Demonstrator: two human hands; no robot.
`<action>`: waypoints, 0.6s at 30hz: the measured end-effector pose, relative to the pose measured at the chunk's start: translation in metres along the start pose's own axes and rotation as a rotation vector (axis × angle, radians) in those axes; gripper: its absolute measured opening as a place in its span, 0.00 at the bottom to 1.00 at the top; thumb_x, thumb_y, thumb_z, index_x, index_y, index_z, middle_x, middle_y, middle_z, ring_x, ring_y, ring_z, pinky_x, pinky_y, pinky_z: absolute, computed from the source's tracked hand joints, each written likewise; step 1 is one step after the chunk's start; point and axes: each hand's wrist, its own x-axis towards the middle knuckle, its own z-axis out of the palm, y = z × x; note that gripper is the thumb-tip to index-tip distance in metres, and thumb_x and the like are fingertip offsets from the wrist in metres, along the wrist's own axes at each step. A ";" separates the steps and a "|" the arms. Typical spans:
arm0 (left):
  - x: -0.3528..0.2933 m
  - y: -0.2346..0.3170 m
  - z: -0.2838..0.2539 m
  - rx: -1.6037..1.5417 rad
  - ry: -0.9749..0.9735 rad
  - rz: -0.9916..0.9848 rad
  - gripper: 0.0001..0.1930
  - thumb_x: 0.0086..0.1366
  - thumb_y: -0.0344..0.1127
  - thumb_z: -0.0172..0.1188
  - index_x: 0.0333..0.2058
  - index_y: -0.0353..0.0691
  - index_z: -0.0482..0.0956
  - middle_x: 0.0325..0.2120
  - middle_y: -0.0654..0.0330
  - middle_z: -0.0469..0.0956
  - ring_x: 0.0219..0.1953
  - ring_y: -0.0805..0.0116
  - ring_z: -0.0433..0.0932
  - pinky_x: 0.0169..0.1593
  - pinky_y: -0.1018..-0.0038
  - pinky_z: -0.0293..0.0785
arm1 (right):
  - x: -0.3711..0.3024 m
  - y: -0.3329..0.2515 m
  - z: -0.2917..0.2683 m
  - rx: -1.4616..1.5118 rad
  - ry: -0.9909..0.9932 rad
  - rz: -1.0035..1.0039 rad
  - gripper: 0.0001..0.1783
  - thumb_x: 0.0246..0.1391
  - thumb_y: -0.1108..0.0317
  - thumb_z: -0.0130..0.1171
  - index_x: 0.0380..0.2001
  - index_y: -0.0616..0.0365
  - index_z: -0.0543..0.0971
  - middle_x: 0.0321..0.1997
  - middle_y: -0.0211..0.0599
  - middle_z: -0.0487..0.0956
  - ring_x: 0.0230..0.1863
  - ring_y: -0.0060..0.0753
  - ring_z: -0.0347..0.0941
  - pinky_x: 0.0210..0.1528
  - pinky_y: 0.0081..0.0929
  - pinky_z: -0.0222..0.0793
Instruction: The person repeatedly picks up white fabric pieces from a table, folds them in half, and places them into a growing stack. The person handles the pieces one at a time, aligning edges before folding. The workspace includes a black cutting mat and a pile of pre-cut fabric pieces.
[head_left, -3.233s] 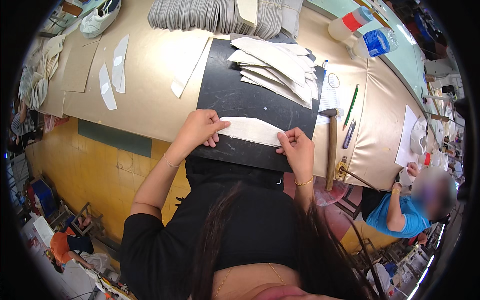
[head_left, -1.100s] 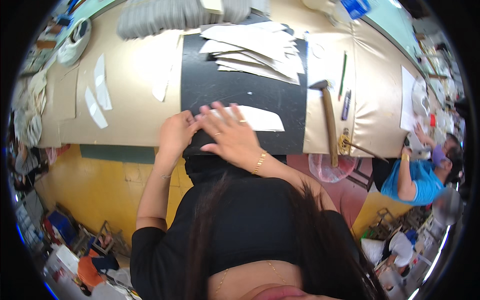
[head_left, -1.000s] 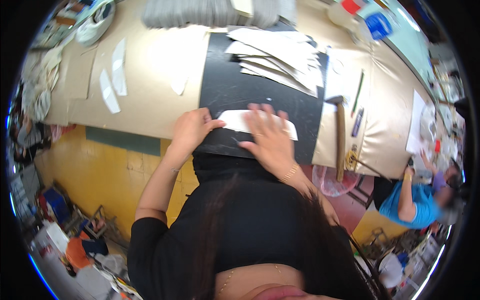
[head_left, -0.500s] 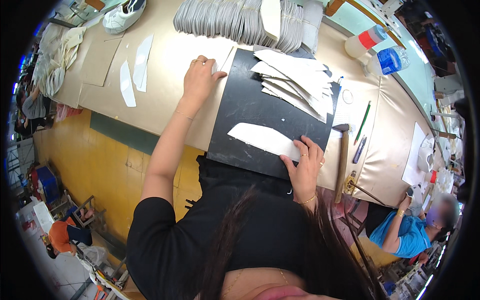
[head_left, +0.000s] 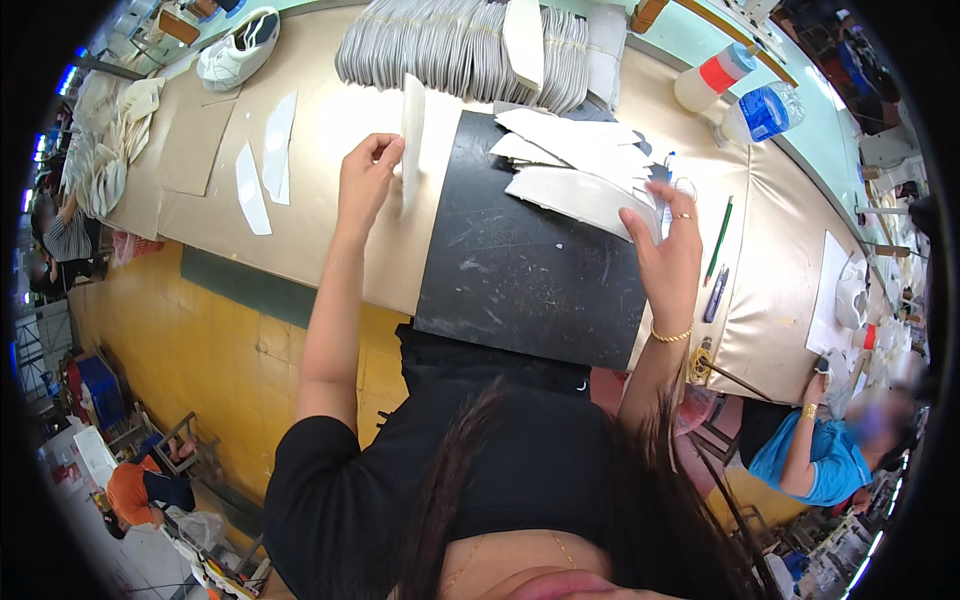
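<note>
My left hand (head_left: 367,178) pinches a long white cut piece (head_left: 411,138) and holds it lifted on edge above the beige table, left of the black mat (head_left: 520,270). My right hand (head_left: 668,250) grips another white cut piece (head_left: 575,198) at the mat's far right, next to a loose pile of similar white pieces (head_left: 575,140). The near part of the black mat shows bare.
A row of stacked grey-white pieces (head_left: 450,45) lines the far edge. Two bottles (head_left: 745,95) stand at the far right, a green pencil (head_left: 719,238) and a pen right of the mat. A white shoe (head_left: 238,48) and flat white cutouts (head_left: 262,160) lie left. A person in blue (head_left: 810,450) sits at the right.
My right hand has lifted the white piece off the mat's near part and carried it toward the pile. My left hand has raised a white piece from the table at the left.
</note>
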 end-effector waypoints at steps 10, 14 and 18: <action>-0.117 0.091 0.053 -0.429 -0.274 0.229 0.07 0.69 0.30 0.58 0.40 0.31 0.77 0.34 0.64 0.75 0.28 0.81 0.71 0.32 0.83 0.68 | -0.014 -0.064 0.073 0.447 -0.226 -0.055 0.27 0.49 0.51 0.71 0.35 0.64 0.73 0.31 0.39 0.77 0.31 0.32 0.75 0.33 0.28 0.73; -0.121 0.093 0.057 -0.600 -0.283 0.163 0.07 0.69 0.30 0.58 0.40 0.31 0.77 0.35 0.65 0.75 0.31 0.82 0.71 0.34 0.85 0.67 | -0.018 -0.053 0.061 0.558 -0.169 0.056 0.16 0.56 0.62 0.66 0.29 0.63 0.74 0.21 0.34 0.77 0.22 0.22 0.70 0.26 0.22 0.68; -0.120 0.092 0.052 -0.576 -0.315 0.140 0.06 0.69 0.29 0.58 0.40 0.31 0.77 0.31 0.68 0.75 0.33 0.84 0.71 0.37 0.86 0.67 | -0.021 -0.044 0.049 0.517 -0.121 0.038 0.15 0.58 0.64 0.64 0.26 0.63 0.74 0.19 0.33 0.76 0.21 0.16 0.67 0.25 0.19 0.65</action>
